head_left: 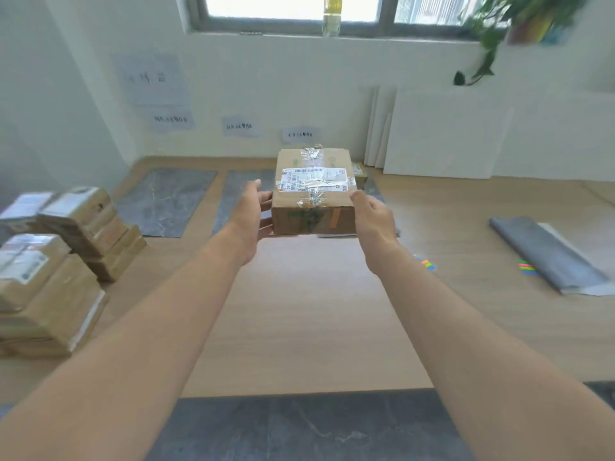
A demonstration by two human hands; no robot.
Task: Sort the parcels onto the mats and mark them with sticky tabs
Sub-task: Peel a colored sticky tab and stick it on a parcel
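Observation:
A taped cardboard parcel (313, 191) with a white shipping label and an orange tab on its near side is held up above the floor in the middle of the view. My left hand (250, 216) grips its left side, thumb on top and fingers under it. My right hand (372, 217) grips its right side. Behind the parcel grey mats lie on the floor: one at the left (166, 201), one in the middle (238, 194) partly hidden by my left hand, and a sliver of a third (372, 189) at the right. Sticky tabs (427, 264) lie on the floor.
Stacks of cardboard parcels (60, 254) stand at the left. A rolled grey mat (545, 254) lies at the right with more coloured tabs (528, 267) beside it. White boards (442, 134) lean on the far wall. Another grey mat (299, 430) lies near me.

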